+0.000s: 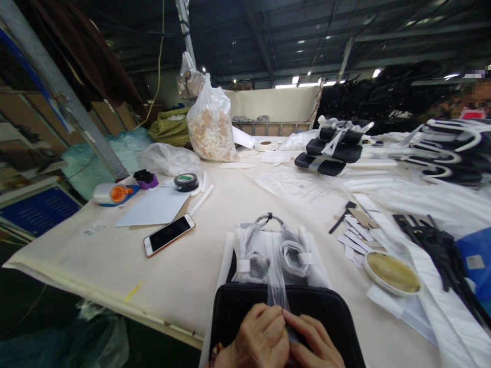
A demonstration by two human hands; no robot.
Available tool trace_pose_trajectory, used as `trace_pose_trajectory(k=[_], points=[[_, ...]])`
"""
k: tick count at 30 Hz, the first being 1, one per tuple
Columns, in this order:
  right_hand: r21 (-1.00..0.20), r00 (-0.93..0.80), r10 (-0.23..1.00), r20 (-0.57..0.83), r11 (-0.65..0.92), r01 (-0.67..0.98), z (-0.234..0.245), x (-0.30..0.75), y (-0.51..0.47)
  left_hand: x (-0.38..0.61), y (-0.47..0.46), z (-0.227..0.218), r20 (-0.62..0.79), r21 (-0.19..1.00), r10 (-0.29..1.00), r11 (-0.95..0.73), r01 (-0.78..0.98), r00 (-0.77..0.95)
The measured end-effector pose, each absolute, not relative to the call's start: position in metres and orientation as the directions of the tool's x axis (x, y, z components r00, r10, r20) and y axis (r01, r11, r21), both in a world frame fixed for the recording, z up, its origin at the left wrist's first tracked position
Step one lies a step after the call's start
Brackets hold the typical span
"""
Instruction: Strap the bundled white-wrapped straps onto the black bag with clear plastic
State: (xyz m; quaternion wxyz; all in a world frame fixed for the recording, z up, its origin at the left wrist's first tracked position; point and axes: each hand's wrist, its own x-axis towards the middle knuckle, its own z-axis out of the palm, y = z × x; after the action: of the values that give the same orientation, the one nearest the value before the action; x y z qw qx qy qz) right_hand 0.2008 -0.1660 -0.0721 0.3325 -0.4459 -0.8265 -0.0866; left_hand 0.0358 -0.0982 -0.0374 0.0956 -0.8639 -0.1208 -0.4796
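Observation:
A black bag (326,306) lies flat on the table in front of me, its lower part cut off by the view. Wrapped handles and coiled straps (294,258) in clear film lie at its far side. A translucent plastic strip (276,276) runs down the middle, over the bag's edge. My left hand (261,335) is closed on the strip's near end. Against it, my right hand (314,340) pinches the same strip with thumb and fingers. The exact point of grip is partly hidden by the fingers.
On the left lie a phone (169,235), a black tape roll (186,182) and a white sheet (153,207). To the right are a round dish (392,273), paper slips (355,235) and black straps (425,243). Wrapped black bags (333,148) are stacked behind.

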Motion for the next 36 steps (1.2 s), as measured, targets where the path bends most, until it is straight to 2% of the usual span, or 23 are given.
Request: trace_pose_trajectory(k=[8,14,19,24,29,31,34,36], points=[[-0.157,-0.387,0.628,0.675,0.635,0.757,-0.067,0.200,-0.159,0.035,-0.102,-0.038,0.837,-0.052,0.131,-0.948,0.315,0.532],[-0.267,-0.289,0.675,0.679,0.593,0.759,-0.042,0.189,-0.161,0.031,-0.105,-0.040,0.768,0.042,0.242,-0.943,0.331,0.593],[-0.294,-0.274,0.695,0.665,0.581,0.759,-0.037,0.185,-0.162,0.020,-0.103,-0.037,0.593,0.038,0.265,-0.953,0.302,0.761],[-0.315,-0.273,0.695,0.665,0.593,0.741,-0.043,0.188,-0.164,0.006,-0.101,-0.024,0.416,0.218,0.288,-0.952,0.213,0.862],[-0.398,-0.232,0.724,0.650,0.584,0.707,-0.057,0.189,-0.175,-0.002,-0.103,-0.017,0.283,0.195,0.251,-0.960,0.200,0.926],[-0.350,-0.252,0.710,0.657,0.584,0.733,-0.059,0.188,-0.178,-0.004,-0.106,-0.016,0.285,0.185,0.264,-0.958,0.218,0.921],[-0.241,-0.262,0.604,0.752,0.622,0.745,-0.053,0.184,-0.174,-0.005,-0.109,-0.016,0.315,0.165,0.274,-0.959,0.231,0.909],[-0.167,-0.361,0.572,0.736,0.671,0.722,-0.043,0.183,-0.166,-0.005,-0.110,-0.016,0.318,0.168,0.292,-0.954,0.250,0.902]])
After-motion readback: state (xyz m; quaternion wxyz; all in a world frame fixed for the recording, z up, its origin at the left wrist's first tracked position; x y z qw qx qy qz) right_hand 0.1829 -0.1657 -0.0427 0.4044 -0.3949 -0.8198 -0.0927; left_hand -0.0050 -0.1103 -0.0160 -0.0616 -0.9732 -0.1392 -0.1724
